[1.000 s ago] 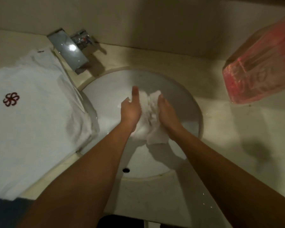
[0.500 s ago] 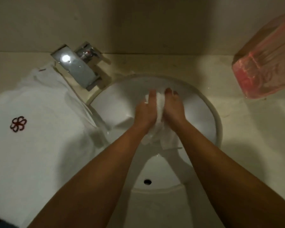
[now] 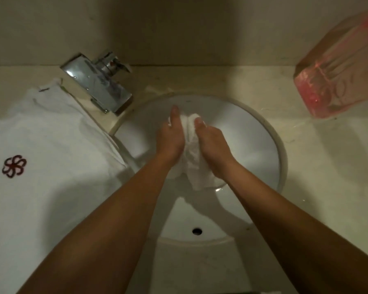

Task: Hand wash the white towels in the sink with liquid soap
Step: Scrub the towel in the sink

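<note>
A small wet white towel (image 3: 192, 160) is bunched between my two hands over the round white sink (image 3: 249, 141). My left hand (image 3: 171, 139) grips its left side, thumb stretched forward along the cloth. My right hand (image 3: 212, 143) grips the right side, fingers curled into the fabric. The towel's lower end hangs down below my wrists. A larger white towel (image 3: 51, 166) with a dark red flower emblem lies on the counter to the left. A dispenser of pink liquid soap (image 3: 336, 81) hangs at the upper right.
A chrome tap (image 3: 100, 88) stands at the sink's back left, its spout over the rim. The overflow hole (image 3: 197, 230) shows on the near wall of the bowl. Beige counter (image 3: 327, 177) surrounds the sink, with water drops on the right.
Both hands have stayed on the small towel, rubbing it; the right hand has slid back relative to the left. The view has tilted, showing more wall.
</note>
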